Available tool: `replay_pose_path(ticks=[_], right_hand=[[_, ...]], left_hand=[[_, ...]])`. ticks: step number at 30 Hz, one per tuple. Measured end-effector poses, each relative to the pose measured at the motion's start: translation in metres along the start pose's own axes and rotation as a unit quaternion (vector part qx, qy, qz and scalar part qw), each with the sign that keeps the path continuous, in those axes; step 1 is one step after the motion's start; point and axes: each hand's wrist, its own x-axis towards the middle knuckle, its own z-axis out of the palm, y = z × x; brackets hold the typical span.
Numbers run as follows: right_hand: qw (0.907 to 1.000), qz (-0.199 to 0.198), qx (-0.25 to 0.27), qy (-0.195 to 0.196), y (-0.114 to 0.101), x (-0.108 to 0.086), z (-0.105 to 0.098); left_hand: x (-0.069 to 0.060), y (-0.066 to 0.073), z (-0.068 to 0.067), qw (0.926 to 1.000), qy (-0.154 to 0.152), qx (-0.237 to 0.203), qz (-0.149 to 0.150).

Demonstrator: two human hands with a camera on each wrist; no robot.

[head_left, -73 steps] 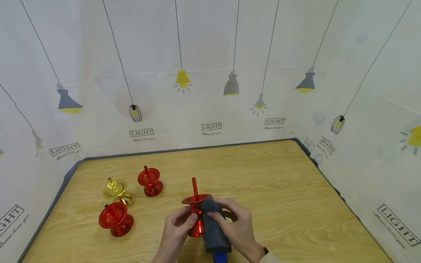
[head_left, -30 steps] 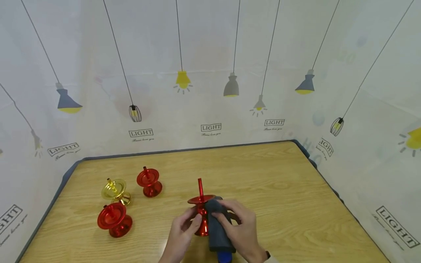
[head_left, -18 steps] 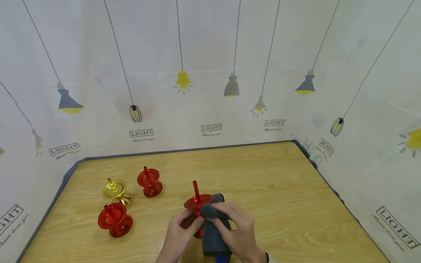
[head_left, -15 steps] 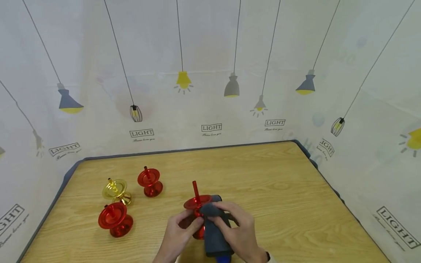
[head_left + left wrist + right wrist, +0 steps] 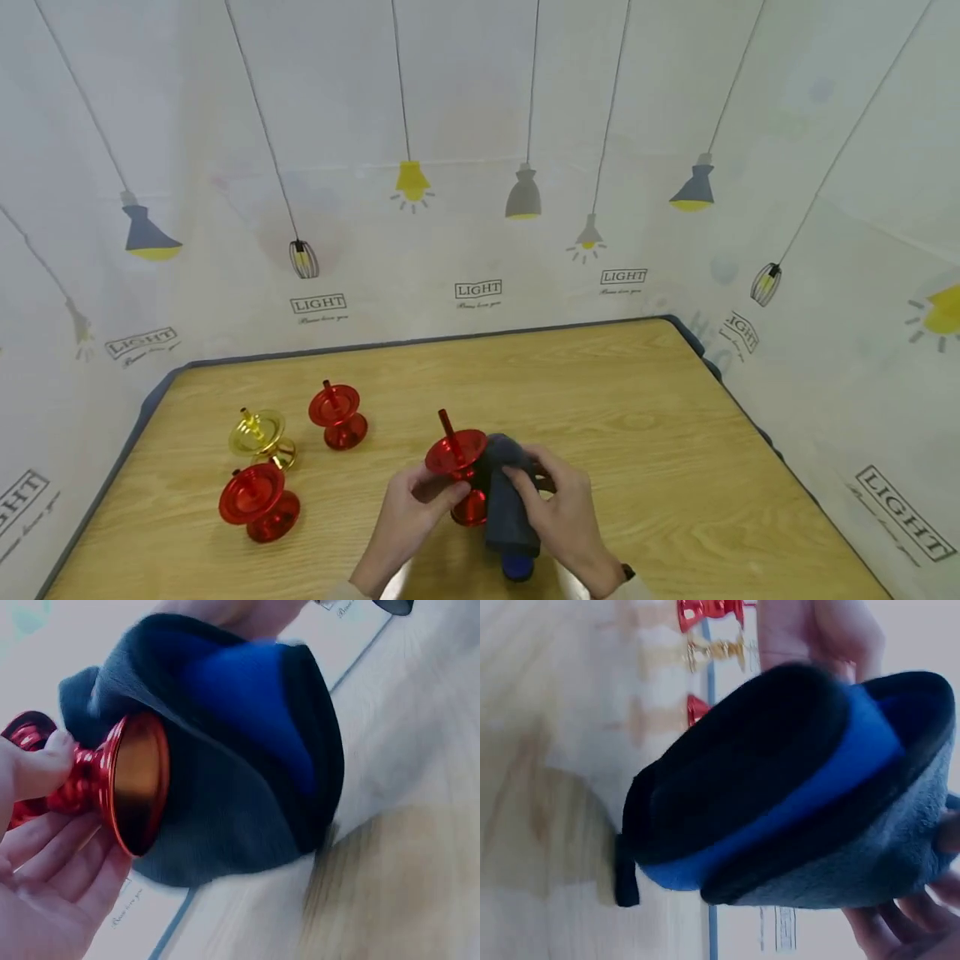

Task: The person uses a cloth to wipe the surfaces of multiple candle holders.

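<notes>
Near the front of the table, my left hand (image 5: 408, 518) grips a shiny red candle holder (image 5: 469, 507) by its stem, thumb in front. Its dish and spike lean slightly left. In the left wrist view the hollow base of the red candle holder (image 5: 142, 786) faces the camera, beside the cloth (image 5: 217, 802). My right hand (image 5: 562, 512) pinches a folded dark grey cloth (image 5: 512, 508) with a blue inside, just right of the holder. The right wrist view shows the cloth (image 5: 832, 847) bunched, with fingers (image 5: 930, 911) at its edge.
At the left of the wooden table (image 5: 600, 400) stand a gold candle holder (image 5: 257, 433), a red one (image 5: 258, 500) in front of it and another red one (image 5: 339, 414) farther back. A white printed curtain (image 5: 465, 233) surrounds the table's back and sides.
The red holder has tilted, showing more of its dish. The cloth has shifted right, off the holder's neck, along with my right hand. My left hand keeps its grip.
</notes>
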Motion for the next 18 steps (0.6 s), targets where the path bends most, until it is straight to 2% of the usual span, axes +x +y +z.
replay_pose_path(ticks=[4,7,13,18], right_hand=[[0.9964,0.060,0.008,0.060,0.002,0.006,-0.024],[0.9924,0.092,0.002,0.082,0.003,0.006,-0.043],[0.9900,0.120,-0.022,0.071,0.006,-0.003,-0.068],[0.9904,0.122,-0.011,0.064,0.007,-0.012,-0.072]], left_hand=[[0.024,-0.008,0.008,0.9991,0.042,0.002,0.001],[0.044,-0.018,0.014,0.9970,0.075,0.022,-0.002],[0.083,-0.039,0.030,0.9901,0.128,0.057,-0.007],[0.105,-0.059,0.036,0.9866,0.144,0.073,-0.022]])
